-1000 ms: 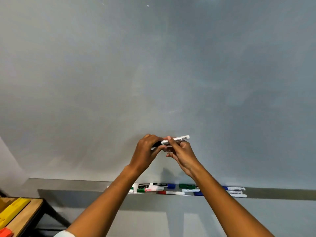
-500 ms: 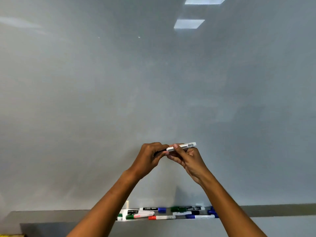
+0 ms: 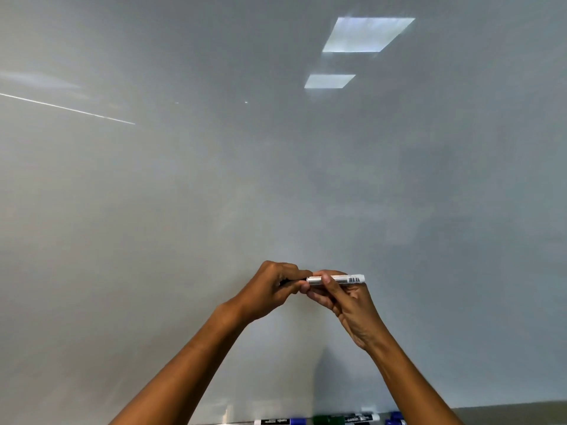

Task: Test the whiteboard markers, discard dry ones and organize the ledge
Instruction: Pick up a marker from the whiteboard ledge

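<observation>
Before the grey whiteboard (image 3: 276, 179) I hold a slim white plastic marker (image 3: 340, 279) level: right hand (image 3: 346, 299) pinches the barrel, left hand (image 3: 273, 286) curls over its black cap. Light, stiff, slick; I'd grip mid-barrel.

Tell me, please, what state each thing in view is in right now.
Marker: held level in front of the board, white barrel in the right hand, dark cap end in the left.
Left hand: curled round the cap end.
Right hand: pinches the barrel.
Whiteboard: no ink marks visible; light reflections only.
Ledge markers: lying flat, capped, partly cut off by the frame edge.
</observation>
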Available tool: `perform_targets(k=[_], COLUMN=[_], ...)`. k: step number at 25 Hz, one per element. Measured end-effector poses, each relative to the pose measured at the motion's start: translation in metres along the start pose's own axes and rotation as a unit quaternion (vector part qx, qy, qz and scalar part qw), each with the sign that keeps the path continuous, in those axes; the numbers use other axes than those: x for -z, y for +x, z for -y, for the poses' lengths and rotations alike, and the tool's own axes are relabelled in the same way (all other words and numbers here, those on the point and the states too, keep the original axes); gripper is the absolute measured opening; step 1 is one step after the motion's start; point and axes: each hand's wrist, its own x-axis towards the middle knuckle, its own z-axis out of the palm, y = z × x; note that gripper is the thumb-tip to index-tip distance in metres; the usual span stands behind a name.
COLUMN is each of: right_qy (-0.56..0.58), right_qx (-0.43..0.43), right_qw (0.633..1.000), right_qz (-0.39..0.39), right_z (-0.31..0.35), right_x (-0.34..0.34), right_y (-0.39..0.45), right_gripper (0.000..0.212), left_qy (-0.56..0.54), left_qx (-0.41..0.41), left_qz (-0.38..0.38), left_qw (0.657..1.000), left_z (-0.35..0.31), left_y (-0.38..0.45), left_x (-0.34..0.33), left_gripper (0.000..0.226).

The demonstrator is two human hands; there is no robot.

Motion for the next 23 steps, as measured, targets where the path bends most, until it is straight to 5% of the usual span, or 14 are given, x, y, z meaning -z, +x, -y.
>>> perform_targets(k=[13, 17, 23], right_qy=[-0.027, -0.09, -0.133], right_qx=[0.033, 0.079, 0.166], right_qw=[0.998, 0.991, 0.975], right_qz=[0.056, 0.053, -0.06], right_z=[0.013, 0.03, 0.052], right_x=[-0.062, -0.089, -0.113], right_y=[0.038, 0.052, 0.071], right_gripper=[0.046, 0.028, 0.027], left_qy=[-0.114, -0.092, 0.042], left_qx=[0.035, 0.013, -0.03], left_qz=[0.099, 0.022, -0.213], left_qw=[0.988, 0.995, 0.976], left_z=[0.025, 0.029, 0.043], left_y=[-0.013, -0.014, -0.011], left_x=[0.09, 0.111, 0.148], left_gripper=[0.035, 0.039, 0.034])
